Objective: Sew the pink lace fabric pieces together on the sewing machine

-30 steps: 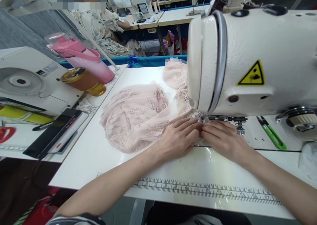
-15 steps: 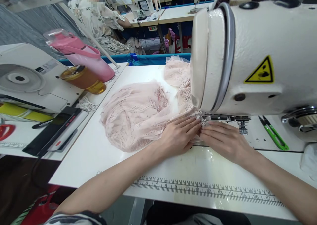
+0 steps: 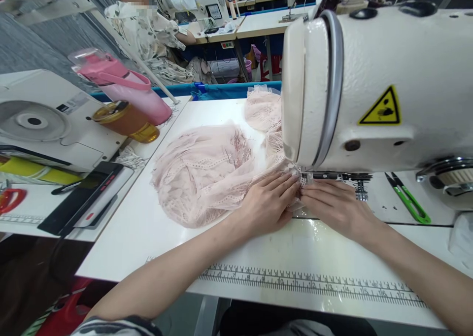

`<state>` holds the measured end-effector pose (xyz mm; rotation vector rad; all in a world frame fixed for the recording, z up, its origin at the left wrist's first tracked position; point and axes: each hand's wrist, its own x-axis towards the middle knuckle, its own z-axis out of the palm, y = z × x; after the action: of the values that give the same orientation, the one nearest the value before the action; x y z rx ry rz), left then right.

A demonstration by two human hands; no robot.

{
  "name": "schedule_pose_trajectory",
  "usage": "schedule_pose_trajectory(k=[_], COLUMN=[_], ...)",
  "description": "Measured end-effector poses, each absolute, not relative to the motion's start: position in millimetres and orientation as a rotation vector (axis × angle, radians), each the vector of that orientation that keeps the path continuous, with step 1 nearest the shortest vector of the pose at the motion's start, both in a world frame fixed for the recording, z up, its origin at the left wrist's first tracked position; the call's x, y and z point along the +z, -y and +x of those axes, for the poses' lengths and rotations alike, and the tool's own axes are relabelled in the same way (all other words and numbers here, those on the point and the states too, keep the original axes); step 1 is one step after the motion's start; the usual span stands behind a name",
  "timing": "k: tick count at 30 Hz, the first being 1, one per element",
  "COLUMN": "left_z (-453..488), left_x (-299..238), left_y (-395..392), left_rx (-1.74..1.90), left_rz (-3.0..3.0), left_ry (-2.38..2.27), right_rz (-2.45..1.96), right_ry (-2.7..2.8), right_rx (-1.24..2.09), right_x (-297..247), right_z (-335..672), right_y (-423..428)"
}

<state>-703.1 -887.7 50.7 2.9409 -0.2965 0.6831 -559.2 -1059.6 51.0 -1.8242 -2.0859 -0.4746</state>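
Pale pink lace fabric [image 3: 192, 178] lies bunched on the white table and runs to the sewing machine [image 3: 310, 89], under its needle area. My left hand [image 3: 271, 198] rests on the fabric left of the presser foot, its fingers together and pressing the cloth, thumb tucked low. Close to the foot on the other side, my right hand [image 3: 334, 205] has its fingers closed on the edge of the fabric. The fingertips of both hands nearly meet there. The needle itself is hidden behind the machine head.
Green thread snips [image 3: 410, 200] lie right of the needle plate. A ruler strip [image 3: 295, 282] marks the table's front edge. At left stand a pink bottle [image 3: 121, 87], an amber cup [image 3: 127, 121] and another machine [image 3: 44, 121]. A person [image 3: 144, 35] sits at a machine behind.
The view has shifted slightly, so the machine head appears a little further left. Both hands stay at the presser foot, and the fabric has barely moved.
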Motion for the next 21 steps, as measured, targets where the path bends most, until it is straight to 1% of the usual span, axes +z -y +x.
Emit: schedule_pose_trajectory(k=[6,10,13,21], left_z=[-702.5,-703.4,-704.4,-704.4], left_x=[52.0,51.6,51.2,53.1], left_y=[891.3,891.7,891.6,892.1], left_rx=[0.691,0.655,0.613,0.480], left_rz=[2.983,3.002,3.015,3.068], left_ry=[0.281,0.281,0.285,0.237], right_rz=[-1.836,-1.871,-1.883,-1.931], right_ry=[2.061,2.043,2.050,1.762], right_rx=[-0.480,-0.554,-0.544,-0.215], right_x=[46.9,54.1,59.7,51.4], right_z=[-555.2,-556.6,-556.6,-551.7], right_y=[1062.3,1061.9,1061.0,1063.9])
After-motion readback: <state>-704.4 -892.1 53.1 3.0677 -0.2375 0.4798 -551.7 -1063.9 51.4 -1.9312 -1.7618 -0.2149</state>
